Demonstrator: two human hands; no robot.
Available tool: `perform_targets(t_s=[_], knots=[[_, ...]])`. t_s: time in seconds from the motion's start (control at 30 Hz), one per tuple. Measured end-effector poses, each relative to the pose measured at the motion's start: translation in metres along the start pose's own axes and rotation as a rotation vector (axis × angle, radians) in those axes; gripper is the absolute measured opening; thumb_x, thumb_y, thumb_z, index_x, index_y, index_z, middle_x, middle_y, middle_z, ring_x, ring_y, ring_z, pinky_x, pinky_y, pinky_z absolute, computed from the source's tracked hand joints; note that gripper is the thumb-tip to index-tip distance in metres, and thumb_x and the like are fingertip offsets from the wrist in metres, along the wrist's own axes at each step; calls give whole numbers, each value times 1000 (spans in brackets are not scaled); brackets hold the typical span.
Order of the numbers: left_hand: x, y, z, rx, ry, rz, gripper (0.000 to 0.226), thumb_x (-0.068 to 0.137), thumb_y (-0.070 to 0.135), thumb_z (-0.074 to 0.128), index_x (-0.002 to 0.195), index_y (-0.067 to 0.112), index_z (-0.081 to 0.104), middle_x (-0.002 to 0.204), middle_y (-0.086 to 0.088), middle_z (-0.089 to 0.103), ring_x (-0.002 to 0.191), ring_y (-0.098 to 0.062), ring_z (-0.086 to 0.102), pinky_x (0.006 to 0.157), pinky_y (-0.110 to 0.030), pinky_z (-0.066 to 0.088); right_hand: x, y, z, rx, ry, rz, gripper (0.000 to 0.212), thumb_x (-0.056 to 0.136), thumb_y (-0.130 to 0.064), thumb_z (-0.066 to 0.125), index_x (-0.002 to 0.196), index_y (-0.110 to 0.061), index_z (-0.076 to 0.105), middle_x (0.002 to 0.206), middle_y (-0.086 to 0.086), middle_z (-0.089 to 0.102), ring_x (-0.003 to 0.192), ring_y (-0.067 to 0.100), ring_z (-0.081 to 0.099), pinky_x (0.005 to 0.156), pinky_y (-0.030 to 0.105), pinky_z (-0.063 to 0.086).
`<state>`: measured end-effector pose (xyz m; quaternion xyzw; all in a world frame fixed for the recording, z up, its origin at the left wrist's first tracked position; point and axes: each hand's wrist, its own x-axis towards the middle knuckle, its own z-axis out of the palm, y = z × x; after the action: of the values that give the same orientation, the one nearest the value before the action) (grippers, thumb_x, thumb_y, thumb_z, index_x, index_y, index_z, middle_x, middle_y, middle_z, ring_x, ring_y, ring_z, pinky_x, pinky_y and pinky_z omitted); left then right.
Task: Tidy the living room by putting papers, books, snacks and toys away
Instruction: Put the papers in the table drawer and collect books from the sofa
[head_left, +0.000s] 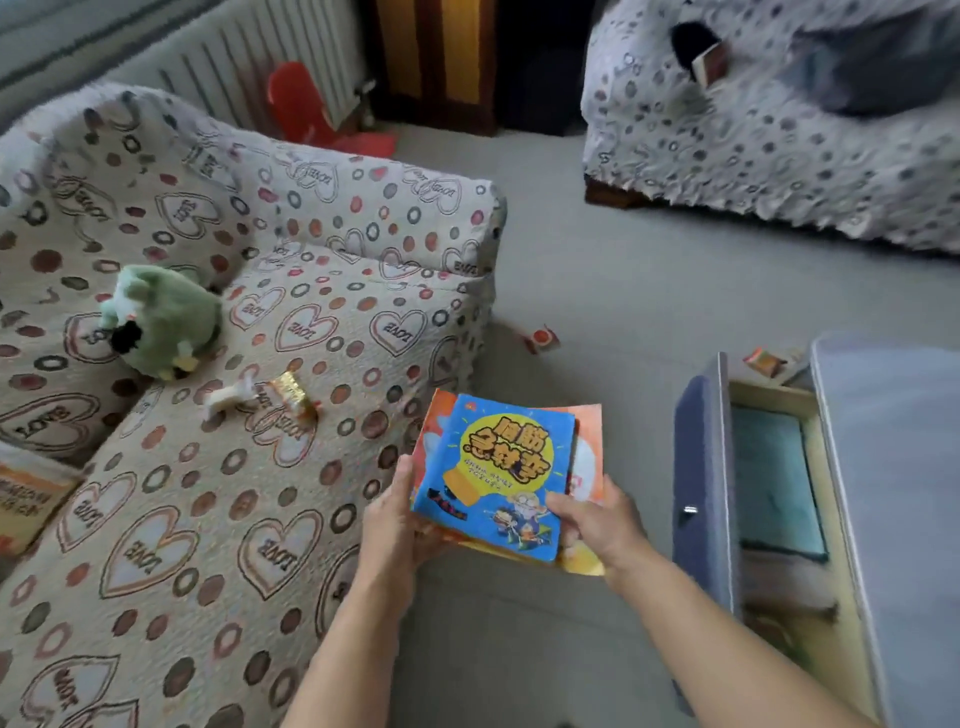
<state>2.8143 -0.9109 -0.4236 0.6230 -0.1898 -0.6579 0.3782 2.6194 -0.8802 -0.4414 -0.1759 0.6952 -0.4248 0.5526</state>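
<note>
Head view: both hands hold a small stack of books (496, 478) over the floor, between the sofa (249, 364) at 9 o'clock and an open drawer (774, 499) at 3 o'clock. The left hand (397, 525) cups the stack's left edge from below, fingers curled under; the right hand (597, 519) pinches the lower right corner, thumb on the blue cover.

The books step seems to be in hand. Next move, likely: swing the stack toward 3 o'clock and lower it flat into the drawer, though its contents are blurred. A plush (161, 322) and snack (293, 395) wait on the sofa; wrappers (541, 339) lie on the floor at 1 o'clock.
</note>
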Motion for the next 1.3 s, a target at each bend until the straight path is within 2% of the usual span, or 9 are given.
perform_targets(t_s=[0.13,0.3,0.43,0.53,0.67,0.77,0.97,1.07,1.3], knots=[[-7,-27,88,218,-162,10,31,93,39,58,95,11,74,84,-12,76,71,-29,72,62,-40,61,23,3,-97,26,66,33,24,79,8,68,94,-9,61,89,12,72,53,9,67,44,20,50],[-1,-62,179,424,-286,-34,3,90,7,64,90,6,67,71,-8,73,53,-19,70,44,-25,52,40,10,-195,190,191,124,28,77,4,71,102,-5,63,97,17,73,82,32,71,77,47,59],[16,-91,242,423,-287,-105,9,88,6,64,97,7,65,85,-12,73,60,-20,70,49,-28,54,50,23,-241,645,207,207,14,84,-21,63,96,-14,65,73,5,74,61,16,69,51,26,57],[31,-114,288,432,-284,-147,20,88,4,63,107,7,58,97,-16,72,65,-24,72,50,-30,55,67,34,-254,946,263,180,30,83,-36,60,104,-14,65,86,6,74,84,20,66,65,30,59],[49,-140,354,519,-369,-158,19,89,-2,58,100,13,53,87,-10,72,65,-22,72,44,-28,54,110,34,-260,932,293,251,23,91,-20,60,112,-13,63,101,11,70,82,21,67,57,28,59],[70,-155,393,658,-402,-119,15,86,3,62,96,12,55,83,-8,72,55,-14,67,43,-24,50,151,29,-272,945,459,325,7,95,-7,53,97,-6,61,69,12,72,54,19,68,41,24,53],[135,-167,447,831,-450,-133,38,91,34,61,118,12,47,109,-6,62,88,-22,66,74,-34,54,235,32,-302,1128,667,363,12,93,2,47,98,-4,56,49,9,65,48,20,65,35,25,51],[168,-164,458,926,-494,-129,49,96,29,55,140,15,39,128,-1,53,109,-18,54,101,-41,46,275,38,-320,1131,769,395,22,95,0,49,115,-5,53,68,14,64,41,20,63,32,25,49],[212,-164,477,949,-687,-222,61,100,18,51,153,18,20,157,0,30,138,-20,38,111,-37,34,347,58,-344,715,952,446,11,94,-11,57,102,-20,58,100,9,63,73,22,61,59,35,52]])
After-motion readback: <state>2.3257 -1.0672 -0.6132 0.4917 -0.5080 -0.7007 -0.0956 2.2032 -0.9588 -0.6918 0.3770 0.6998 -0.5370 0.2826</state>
